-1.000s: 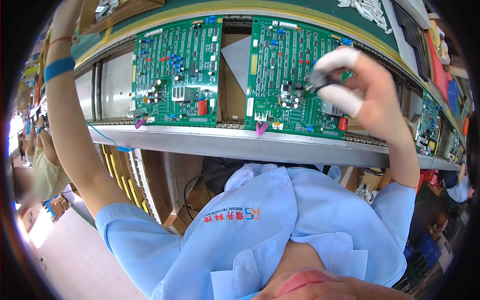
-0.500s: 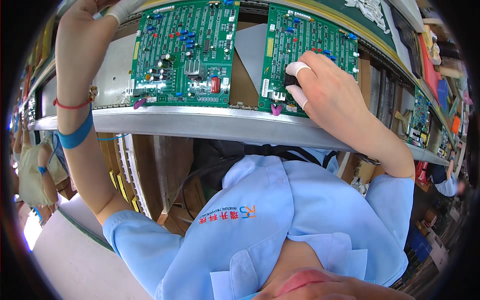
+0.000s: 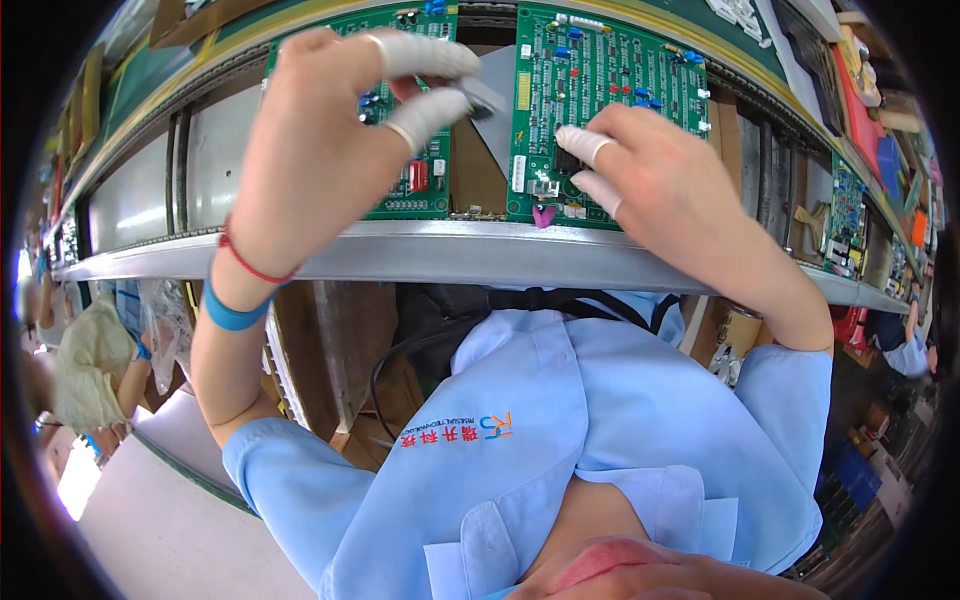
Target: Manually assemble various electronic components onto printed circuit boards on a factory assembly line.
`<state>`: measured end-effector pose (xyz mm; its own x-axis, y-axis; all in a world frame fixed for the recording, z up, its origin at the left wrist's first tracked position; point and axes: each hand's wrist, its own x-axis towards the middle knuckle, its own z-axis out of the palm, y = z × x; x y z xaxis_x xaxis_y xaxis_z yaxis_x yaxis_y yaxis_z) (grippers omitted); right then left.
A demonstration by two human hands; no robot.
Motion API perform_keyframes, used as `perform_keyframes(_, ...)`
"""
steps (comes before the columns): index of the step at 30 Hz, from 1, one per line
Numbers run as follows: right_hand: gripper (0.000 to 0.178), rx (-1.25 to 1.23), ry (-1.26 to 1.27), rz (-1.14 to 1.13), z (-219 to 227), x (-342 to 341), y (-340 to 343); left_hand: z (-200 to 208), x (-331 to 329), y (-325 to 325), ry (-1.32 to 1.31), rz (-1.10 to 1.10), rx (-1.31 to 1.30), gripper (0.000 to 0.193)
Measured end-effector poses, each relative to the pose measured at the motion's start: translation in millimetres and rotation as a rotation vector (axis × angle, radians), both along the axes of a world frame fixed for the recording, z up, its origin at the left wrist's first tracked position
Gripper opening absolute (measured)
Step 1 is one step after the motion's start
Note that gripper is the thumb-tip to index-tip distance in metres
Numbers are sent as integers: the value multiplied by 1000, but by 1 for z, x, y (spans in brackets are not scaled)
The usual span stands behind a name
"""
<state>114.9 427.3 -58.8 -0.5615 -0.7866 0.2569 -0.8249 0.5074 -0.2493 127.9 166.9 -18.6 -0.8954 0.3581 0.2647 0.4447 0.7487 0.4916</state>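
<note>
Passable over the metal rail (image 3: 470,252) between left hand (image 3: 325,150) and right hand (image 3: 655,170); partly blocked by both above the circuit boards (image 3: 545,110).

Green rectangular circuit board (image 3: 590,98), flat, densely set with small blue, red and white components. Black blocky part (image 3: 568,160) upon its near-left area, partly hidden. Small dark part (image 3: 483,108), motion-blurred, held up just left of board.

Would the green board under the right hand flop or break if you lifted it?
The green board looks flat, with no sag showing, so it's probably stiff. Little blue parts stand up from it, so rough knocks might damage them.
</note>
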Motion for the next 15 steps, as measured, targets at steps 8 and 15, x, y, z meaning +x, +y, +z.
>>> perform_keyframes(8, 20, -286, -202, -92, 14, -33, 43, -21, 2, 39, -11, -247, -175, 19)
perform_keyframes(15, 16, -358, -423, -188, 3, -36, 66, -25, -2, 53, 76, -278, -250, 15)
